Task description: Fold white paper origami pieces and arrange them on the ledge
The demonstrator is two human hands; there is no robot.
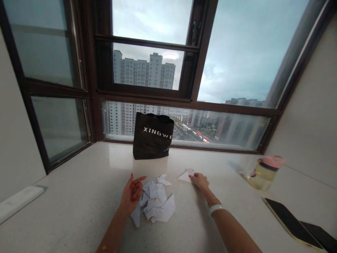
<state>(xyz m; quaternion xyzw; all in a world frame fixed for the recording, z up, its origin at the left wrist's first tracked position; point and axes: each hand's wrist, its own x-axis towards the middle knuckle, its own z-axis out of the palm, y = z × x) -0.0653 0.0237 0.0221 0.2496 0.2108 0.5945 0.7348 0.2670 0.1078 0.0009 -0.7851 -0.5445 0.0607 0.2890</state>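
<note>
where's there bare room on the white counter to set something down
The white counter is bare between the white bar and the left hand, and between the right hand and the bottle. It's crowded beside the left hand, with folded papers, and at right, with two dark slabs.

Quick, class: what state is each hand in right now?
Left hand: partly open, holding nothing visible.
Right hand: closed on the edge of a folded paper.

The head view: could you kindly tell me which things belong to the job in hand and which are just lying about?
Seemingly in use:
white paper triangle in the right hand
heap of folded white papers beside the left hand

Seemingly lying about:
black bag with white lettering
clear yellowish bottle with pink lid
gold-edged black slab
plain black slab
long white bar
</note>
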